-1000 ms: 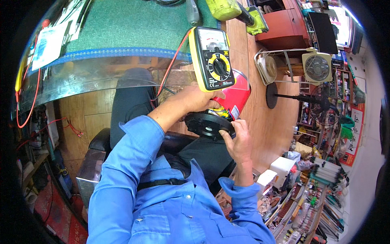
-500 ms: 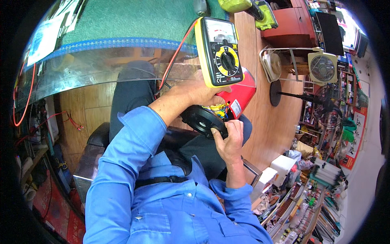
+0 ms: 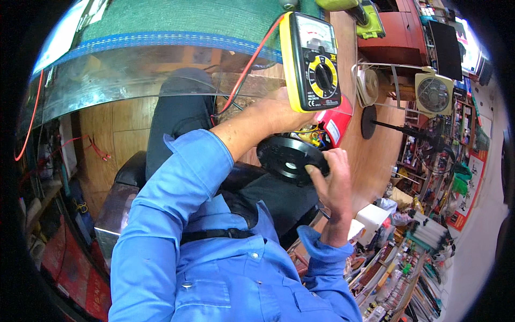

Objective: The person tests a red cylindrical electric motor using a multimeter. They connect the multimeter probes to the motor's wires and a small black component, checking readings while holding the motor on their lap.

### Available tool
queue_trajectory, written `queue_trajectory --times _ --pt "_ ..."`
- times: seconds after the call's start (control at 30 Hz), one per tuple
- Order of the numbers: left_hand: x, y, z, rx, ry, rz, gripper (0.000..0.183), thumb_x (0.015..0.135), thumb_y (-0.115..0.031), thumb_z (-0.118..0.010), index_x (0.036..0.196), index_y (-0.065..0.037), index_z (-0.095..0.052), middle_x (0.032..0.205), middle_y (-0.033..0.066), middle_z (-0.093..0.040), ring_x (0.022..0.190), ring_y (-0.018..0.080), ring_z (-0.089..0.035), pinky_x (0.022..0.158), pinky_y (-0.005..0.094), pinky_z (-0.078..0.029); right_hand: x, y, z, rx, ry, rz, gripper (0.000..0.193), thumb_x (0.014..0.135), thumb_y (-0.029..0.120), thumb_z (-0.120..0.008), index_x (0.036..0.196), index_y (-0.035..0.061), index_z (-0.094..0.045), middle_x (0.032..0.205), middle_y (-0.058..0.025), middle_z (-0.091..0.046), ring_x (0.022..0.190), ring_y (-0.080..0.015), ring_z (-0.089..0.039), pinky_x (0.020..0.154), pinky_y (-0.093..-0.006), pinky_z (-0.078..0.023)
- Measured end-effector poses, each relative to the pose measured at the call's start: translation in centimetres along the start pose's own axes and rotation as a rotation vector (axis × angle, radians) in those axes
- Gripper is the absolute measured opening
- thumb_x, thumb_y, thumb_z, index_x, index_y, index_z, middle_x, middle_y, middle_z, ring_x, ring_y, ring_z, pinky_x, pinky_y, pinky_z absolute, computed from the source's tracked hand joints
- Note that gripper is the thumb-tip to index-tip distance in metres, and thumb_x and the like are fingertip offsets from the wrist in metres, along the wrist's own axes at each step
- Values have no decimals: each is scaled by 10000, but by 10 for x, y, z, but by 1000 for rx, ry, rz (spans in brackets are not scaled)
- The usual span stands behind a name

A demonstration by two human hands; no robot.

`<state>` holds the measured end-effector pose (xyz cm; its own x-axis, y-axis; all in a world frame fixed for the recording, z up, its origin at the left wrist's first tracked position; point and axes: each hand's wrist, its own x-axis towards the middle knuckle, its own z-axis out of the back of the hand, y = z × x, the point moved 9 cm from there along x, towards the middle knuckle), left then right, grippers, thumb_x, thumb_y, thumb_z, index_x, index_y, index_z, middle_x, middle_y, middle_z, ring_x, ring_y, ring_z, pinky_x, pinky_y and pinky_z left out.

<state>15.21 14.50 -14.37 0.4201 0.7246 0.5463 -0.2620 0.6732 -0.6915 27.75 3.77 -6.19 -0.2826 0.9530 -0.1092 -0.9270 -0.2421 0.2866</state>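
Note:
A black round cover with a pale spot in its face tilts over my lap. My right hand grips its right rim, thumb on the face and fingers curled behind. Beyond the cover, yellow and blue wires spill from a red housing with a white label. My left hand reaches to the housing from the left, its fingers hidden behind a yellow-and-black analog multimeter. The meter is tilted up at the table's right end, a red lead and a black one running from it.
A glass-topped table with a green mat and blue border lies ahead. A yellow-green cordless tool is at the far right. Fans and cluttered shelves line the right side. Red leads hang at the left.
The black cover has turned more face-up, and its face shows more. My right hand has shifted with its rim. The view has moved slightly; my left fingers are now hidden behind the meter.

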Motion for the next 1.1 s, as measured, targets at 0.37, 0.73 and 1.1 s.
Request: queue_trajectory --times 0.37,0.73,1.1 --pt "-17 44 -48 46 -192 81 223 961 -203 -697 1097 -77 -823 999 238 -816 910 425 -814 772 542 -669 45 23 28 -8 156 82 505 872 24 -844 1338 -86 -683 1126 -209 -623 1079 -379 -640 975 -438 -535" --pt "-43 51 10 -94 -51 276 227 1012 -253 -676 1046 -64 -795 975 245 -786 936 478 -768 804 589 -594 17 52 -5 -103 -258 214 608 728 0 -960 1291 -85 -745 1123 -181 -670 1035 -353 -657 917 -442 -565" --pt "-38 47 -25 -101 -165 223 217 996 -236 -682 1093 -86 -805 967 237 -793 897 468 -775 776 588 -611 5 29 24 -82 -355 276 477 771 -76 -912 1227 -4 -793 1208 -184 -728 1114 -373 -699 973 -465 -598"
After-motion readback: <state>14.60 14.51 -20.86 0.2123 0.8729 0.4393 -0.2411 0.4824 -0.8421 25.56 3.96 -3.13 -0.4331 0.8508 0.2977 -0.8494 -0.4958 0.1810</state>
